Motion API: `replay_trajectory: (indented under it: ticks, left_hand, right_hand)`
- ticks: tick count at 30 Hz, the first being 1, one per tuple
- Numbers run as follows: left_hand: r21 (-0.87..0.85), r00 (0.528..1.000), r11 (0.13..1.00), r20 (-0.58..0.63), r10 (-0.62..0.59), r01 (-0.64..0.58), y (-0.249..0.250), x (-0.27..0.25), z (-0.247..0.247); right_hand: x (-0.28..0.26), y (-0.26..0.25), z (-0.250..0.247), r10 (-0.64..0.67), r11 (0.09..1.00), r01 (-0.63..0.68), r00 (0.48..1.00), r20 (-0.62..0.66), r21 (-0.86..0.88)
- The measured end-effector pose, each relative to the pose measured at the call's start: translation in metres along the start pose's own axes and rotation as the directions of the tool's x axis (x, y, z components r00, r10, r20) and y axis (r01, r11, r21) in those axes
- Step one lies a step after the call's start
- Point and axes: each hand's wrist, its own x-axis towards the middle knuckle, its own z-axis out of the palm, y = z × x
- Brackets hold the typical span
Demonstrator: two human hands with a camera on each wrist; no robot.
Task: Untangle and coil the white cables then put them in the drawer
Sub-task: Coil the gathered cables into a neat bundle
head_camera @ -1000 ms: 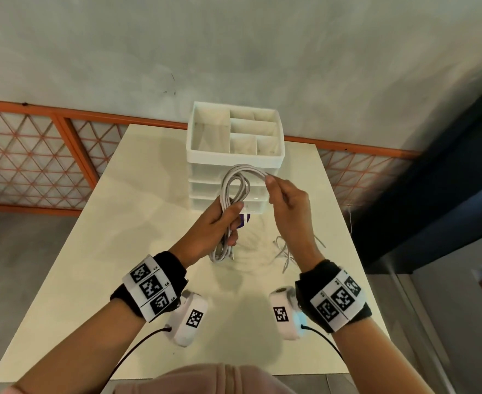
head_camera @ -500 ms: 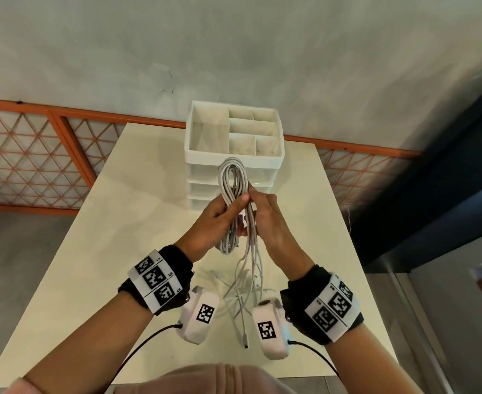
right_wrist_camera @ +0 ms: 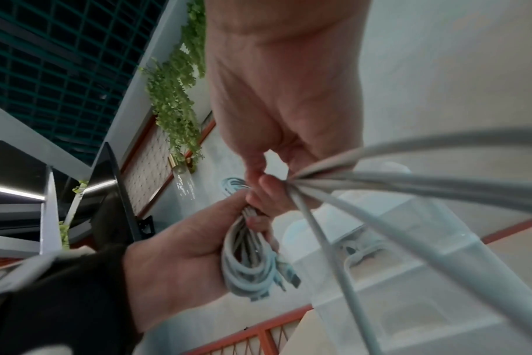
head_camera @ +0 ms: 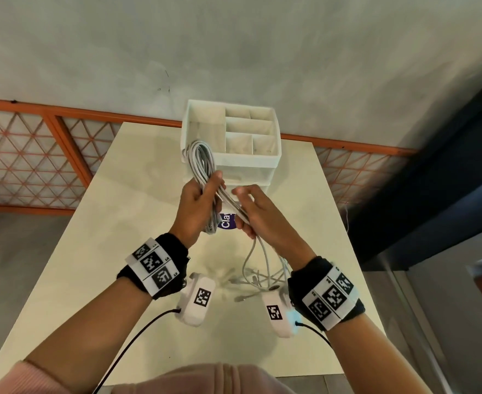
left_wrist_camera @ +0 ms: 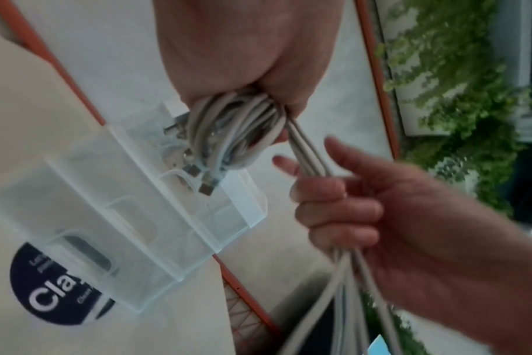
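Observation:
My left hand (head_camera: pixel 197 206) grips a coiled bundle of white cables (head_camera: pixel 202 157), held upright above the table in front of the white drawer unit (head_camera: pixel 231 163). The bundle's lower loops and plugs (left_wrist_camera: pixel 216 149) hang below that fist in the left wrist view. My right hand (head_camera: pixel 255 211) holds the loose cable strands (left_wrist_camera: pixel 311 156) that run from the coil, with its fingers curled round them. From there the strands (head_camera: pixel 265 260) drop to a tangle of cable ends (head_camera: pixel 258 282) on the table between my wrists. The drawers look closed.
The drawer unit carries an open divided tray (head_camera: pixel 251 132) on top and a purple round sticker (head_camera: pixel 227 224) low on its front. The cream table (head_camera: pixel 114 223) ends at an orange lattice railing (head_camera: pixel 35 155). A dark panel (head_camera: pixel 433 194) stands to the right.
The right hand slid down the strands from the top of the coil to below the left hand's grip. The coil tilted left, and the loose cable ends shifted right on the table.

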Motion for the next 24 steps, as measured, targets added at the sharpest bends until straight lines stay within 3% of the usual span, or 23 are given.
replay_trajectory:
  ticks: [4, 8, 12, 20, 22, 24]
  left_hand:
    - [-0.032, 0.992, 0.999, -0.122, 0.015, -0.019, -0.002, 0.006, -0.002]
    - [-0.096, 0.986, 0.993, -0.141, -0.085, 0.071, 0.005, 0.009, -0.003]
    - [-0.291, 0.967, 0.944, -0.149, -0.207, 0.157, 0.007, 0.011, 0.004]
    - [-0.466, 0.938, 0.879, -0.252, -0.24, 0.1, 0.006, 0.01, 0.012]
    - [-0.537, 0.922, 0.839, -0.277, -0.271, 0.086, 0.01, 0.012, 0.01]
    - [-0.588, 0.911, 0.805, -0.291, -0.293, 0.071, 0.014, 0.015, 0.008]
  right_hand:
    - [-0.002, -0.002, 0.002, -0.146, 0.986, 0.152, 0.986, 0.084, -0.07]
    - [-0.007, 0.003, 0.0, -0.102, 0.978, 0.157, 0.933, 0.345, -0.136]
    - [-0.009, 0.006, 0.009, -0.042, 0.961, 0.156, 0.899, 0.437, -0.228]
    - [-0.01, 0.014, 0.005, -0.044, 0.939, 0.218, 0.841, 0.539, -0.264]
    - [-0.012, 0.017, 0.001, -0.133, 0.956, 0.244, 0.856, 0.5, -0.162]
    - [-0.013, 0.023, 0.002, -0.203, 0.976, 0.218, 0.906, 0.372, 0.002]
